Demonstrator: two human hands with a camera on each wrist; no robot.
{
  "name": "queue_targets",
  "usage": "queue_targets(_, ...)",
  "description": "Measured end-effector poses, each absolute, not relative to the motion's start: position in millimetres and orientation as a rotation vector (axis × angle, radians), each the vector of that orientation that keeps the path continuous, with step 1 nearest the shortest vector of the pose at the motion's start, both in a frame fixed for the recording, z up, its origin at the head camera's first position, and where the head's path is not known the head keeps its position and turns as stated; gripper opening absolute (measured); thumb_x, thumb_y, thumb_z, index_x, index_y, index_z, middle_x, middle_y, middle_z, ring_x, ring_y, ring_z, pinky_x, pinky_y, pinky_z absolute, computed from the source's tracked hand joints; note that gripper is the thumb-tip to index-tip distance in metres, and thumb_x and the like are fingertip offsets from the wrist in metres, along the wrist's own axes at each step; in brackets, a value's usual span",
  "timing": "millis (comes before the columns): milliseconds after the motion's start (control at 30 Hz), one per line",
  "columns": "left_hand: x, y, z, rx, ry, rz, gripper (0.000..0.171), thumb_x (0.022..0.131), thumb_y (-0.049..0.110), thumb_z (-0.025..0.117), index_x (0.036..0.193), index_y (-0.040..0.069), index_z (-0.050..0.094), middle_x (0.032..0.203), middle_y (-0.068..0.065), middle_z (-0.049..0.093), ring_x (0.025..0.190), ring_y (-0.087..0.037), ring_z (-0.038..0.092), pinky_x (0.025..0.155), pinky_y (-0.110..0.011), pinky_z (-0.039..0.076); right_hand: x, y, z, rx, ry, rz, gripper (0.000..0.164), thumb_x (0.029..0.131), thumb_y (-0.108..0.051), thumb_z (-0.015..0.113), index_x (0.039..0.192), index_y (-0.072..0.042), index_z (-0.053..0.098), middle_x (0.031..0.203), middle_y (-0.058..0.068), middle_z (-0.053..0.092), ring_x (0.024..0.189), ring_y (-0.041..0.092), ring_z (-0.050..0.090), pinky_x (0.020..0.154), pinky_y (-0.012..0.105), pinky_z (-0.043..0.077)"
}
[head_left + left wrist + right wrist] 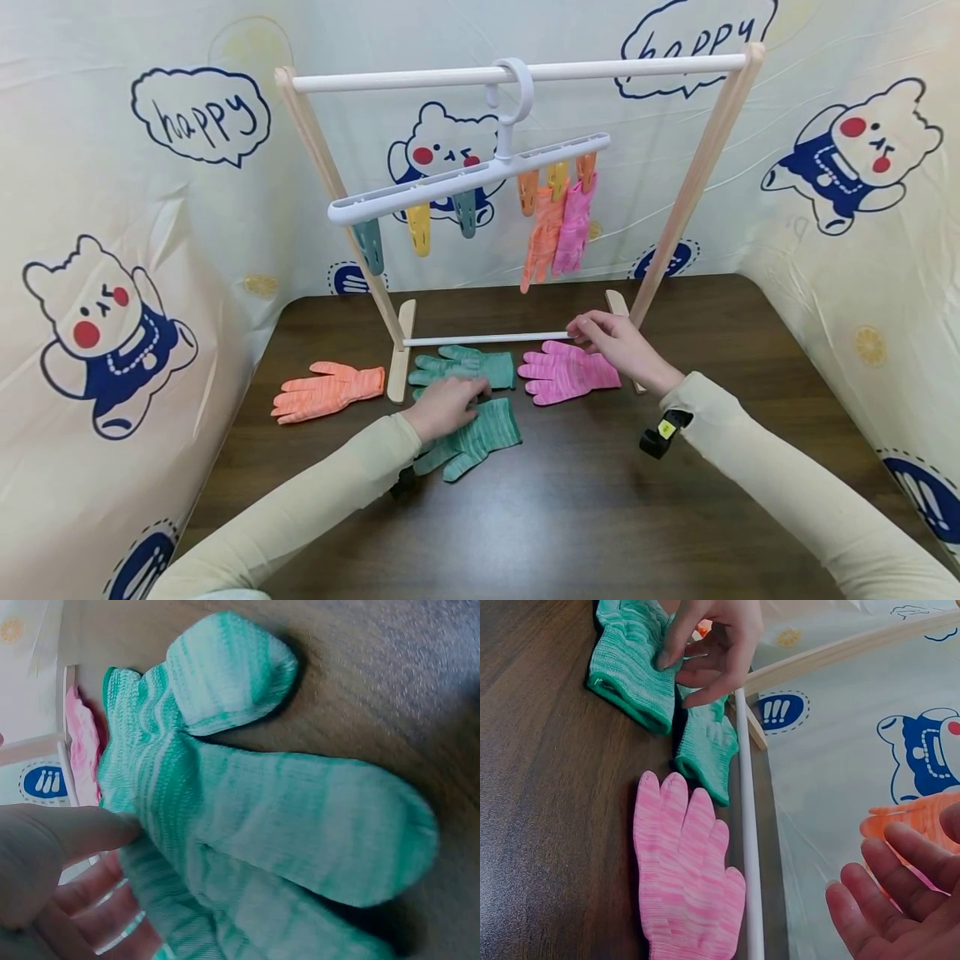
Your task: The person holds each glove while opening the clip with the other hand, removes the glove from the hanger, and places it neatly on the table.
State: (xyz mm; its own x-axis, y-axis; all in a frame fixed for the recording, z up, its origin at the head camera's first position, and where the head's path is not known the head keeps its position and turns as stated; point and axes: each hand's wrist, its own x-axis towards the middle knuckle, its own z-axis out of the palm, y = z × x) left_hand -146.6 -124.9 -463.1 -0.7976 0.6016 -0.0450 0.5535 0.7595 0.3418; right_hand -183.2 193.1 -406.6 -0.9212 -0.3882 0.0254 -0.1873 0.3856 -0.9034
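Two green knitted gloves lie on the table near the middle in the head view. My left hand (pixel 446 407) is over the front green glove (pixel 483 433), its thumb touching the knit in the left wrist view; the fingers are bent loosely, with no clear grip. Just behind lies the back green glove (pixel 495 369). My right hand (pixel 618 343) hovers by the pink glove (pixel 562 372), and its fingers (pixel 885 874) are loosely bent with nothing between them in the right wrist view. An orange glove (pixel 330 390) lies at the left.
A wooden stand (pixel 690 183) with a white top rail (pixel 420 79) rises behind the gloves. From it hangs a tilted white hanger (pixel 450 183) with several clips. An orange glove (pixel 543 233) and a pink glove (pixel 575 225) hang clipped on its right half. A low white bar (pixel 480 339) joins the stand's feet.
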Motion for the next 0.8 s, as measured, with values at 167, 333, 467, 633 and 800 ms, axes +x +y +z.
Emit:
queue_targets(167,-146.4,-120.6,-462.9,0.925,2.815,0.512,0.023,0.091,0.002,0.076,0.112,0.006,0.069,0.098,-0.008,0.072,0.088,-0.023,0.069,0.072,-0.043,0.058,-183.0,194.2,-407.4,-0.508,2.447,-1.558,0.039,0.114,-0.023,0.044,0.127,0.008,0.063,0.124,0.028,0.066,0.117,0.047,0.063,0.099,0.058,0.053)
queue_targets(333,-145.0,-118.5,-462.1,0.935,2.832,0.477,0.022,0.090,0.005,0.078,0.110,0.007,0.069,0.101,-0.009,0.071,0.090,-0.025,0.069,0.074,-0.043,0.058,-183.0,194.2,-407.9,-0.500,2.440,-1.558,0.040,0.114,-0.023,0.044,0.127,0.009,0.062,0.125,0.029,0.066,0.118,0.050,0.061,0.100,0.060,0.052)
queue_targets(467,-144.4,-119.6,-463.7,0.964,2.845,0.462,0.018,0.090,0.008,0.080,0.105,0.009,0.070,0.100,-0.008,0.070,0.089,-0.024,0.069,0.073,-0.043,0.058,-183.0,194.8,-408.4,-0.499,2.440,-1.555,0.039,0.113,-0.023,0.044,0.127,0.008,0.063,0.123,0.026,0.067,0.118,0.049,0.062,0.099,0.061,0.052)
queue_targets(633,-144.2,-119.8,-466.6,1.018,2.853,0.417,0.008,0.091,0.009,0.079,0.098,0.010,0.075,0.096,-0.007,0.068,0.089,-0.024,0.068,0.074,-0.041,0.058,-182.5,195.2,-408.7,-0.501,2.441,-1.551,0.040,0.114,-0.023,0.044,0.127,0.010,0.062,0.125,0.029,0.065,0.116,0.045,0.063,0.099,0.062,0.051)
queue_targets(800,-144.4,-119.0,-469.3,1.033,2.848,0.403,0.006,0.091,0.008,0.079,0.096,0.009,0.076,0.094,-0.007,0.068,0.091,-0.026,0.067,0.077,-0.042,0.057,-182.1,194.8,-408.2,-0.505,2.447,-1.547,0.038,0.113,-0.022,0.044,0.126,0.008,0.064,0.125,0.029,0.066,0.116,0.044,0.064,0.099,0.062,0.051)
